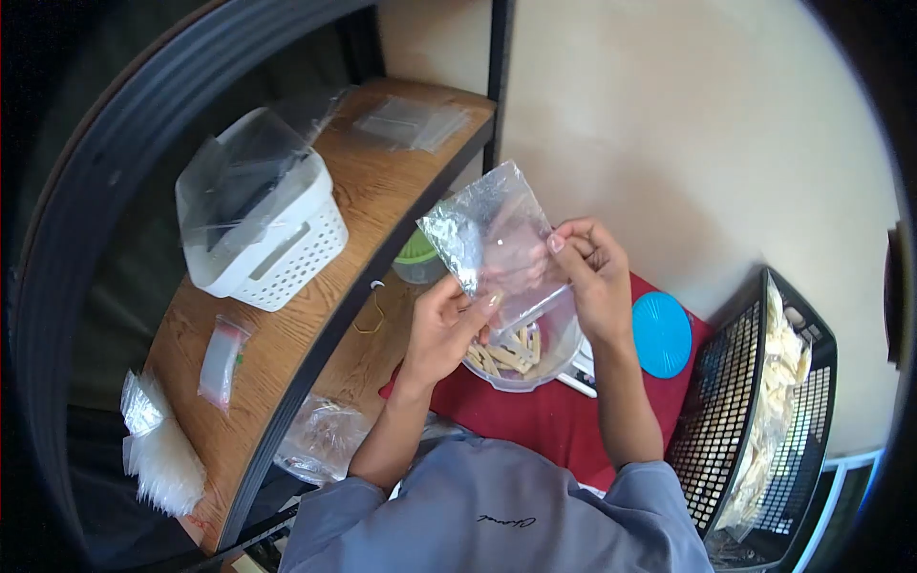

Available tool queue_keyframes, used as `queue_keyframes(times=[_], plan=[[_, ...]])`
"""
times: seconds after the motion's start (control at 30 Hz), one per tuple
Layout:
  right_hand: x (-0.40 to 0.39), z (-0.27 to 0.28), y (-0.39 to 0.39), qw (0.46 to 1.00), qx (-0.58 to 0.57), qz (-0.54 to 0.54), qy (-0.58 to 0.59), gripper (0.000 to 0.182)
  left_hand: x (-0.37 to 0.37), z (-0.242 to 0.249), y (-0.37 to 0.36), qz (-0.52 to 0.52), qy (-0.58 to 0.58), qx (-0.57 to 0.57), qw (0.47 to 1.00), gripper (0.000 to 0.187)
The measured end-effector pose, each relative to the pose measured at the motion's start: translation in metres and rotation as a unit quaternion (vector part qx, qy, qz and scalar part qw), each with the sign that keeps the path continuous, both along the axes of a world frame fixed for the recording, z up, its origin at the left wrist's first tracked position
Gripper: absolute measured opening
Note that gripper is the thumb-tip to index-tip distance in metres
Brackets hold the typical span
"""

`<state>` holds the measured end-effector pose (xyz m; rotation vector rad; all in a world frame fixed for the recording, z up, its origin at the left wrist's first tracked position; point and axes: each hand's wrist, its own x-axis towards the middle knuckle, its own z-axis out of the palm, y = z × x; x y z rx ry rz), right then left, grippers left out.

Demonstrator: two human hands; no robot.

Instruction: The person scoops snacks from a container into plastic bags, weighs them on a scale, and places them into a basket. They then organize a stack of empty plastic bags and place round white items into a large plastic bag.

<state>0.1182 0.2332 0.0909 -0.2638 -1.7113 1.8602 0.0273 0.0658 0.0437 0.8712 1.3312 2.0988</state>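
Between my two hands a clear plastic bag [511, 244] is stretched out, tilted, with light glinting off its left side. My left hand [449, 325] pinches the bag's lower left edge between thumb and fingers. At its right edge, my right hand [594, 272] grips with thumb and curled fingers. Directly below the bag stands a clear round tub [525, 385] holding several pale wooden pieces [504, 355] that look like clothespins. The bag and my hands hide part of the tub. I see no contents in the bag.
A white basket [287, 253] with plastic film stands on the wooden shelf [358, 191] at left, near stacked clear bags [143, 458]. A blue lid [661, 334] lies on red cloth [497, 430]. At right, a black crate [716, 430] holds bagged pale items [774, 401].
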Motion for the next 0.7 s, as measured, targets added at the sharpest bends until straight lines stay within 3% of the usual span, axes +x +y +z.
queue_keyframes(times=[0.07, 0.13, 0.2, 0.27, 0.33, 0.37, 0.7], plan=[[0.014, -0.018, -0.008, 0.998, -0.058, -0.029, 0.004, 0.009, 0.005, -0.007, 0.013, -0.042, 0.019, -0.047, 0.998, 0.023], [0.022, -0.036, -0.015, 0.995, -0.027, -0.098, 0.002, 0.01, 0.011, -0.014, 0.022, -0.044, -0.009, -0.061, 0.997, 0.016], [0.026, -0.045, -0.02, 0.962, 0.097, -0.245, 0.068, 0.01, 0.015, -0.018, 0.028, 0.031, 0.0, -0.045, 0.998, 0.015], [0.044, -0.058, -0.017, 0.968, 0.04, -0.242, 0.043, 0.012, 0.016, -0.016, 0.03, 0.032, -0.014, -0.04, 0.999, 0.014], [0.057, -0.067, -0.019, 0.991, -0.107, -0.079, -0.003, 0.014, 0.017, -0.023, 0.035, 0.075, -0.032, 0.011, 0.997, 0.013], [0.059, -0.071, -0.024, 0.99, -0.125, -0.06, 0.0, 0.016, 0.018, -0.029, 0.039, 0.082, -0.043, 0.03, 0.995, 0.013], [0.061, -0.081, -0.032, 0.985, -0.161, -0.032, 0.059, 0.011, 0.031, -0.033, 0.043, 0.0, -0.154, 0.032, 0.988, 0.012]])
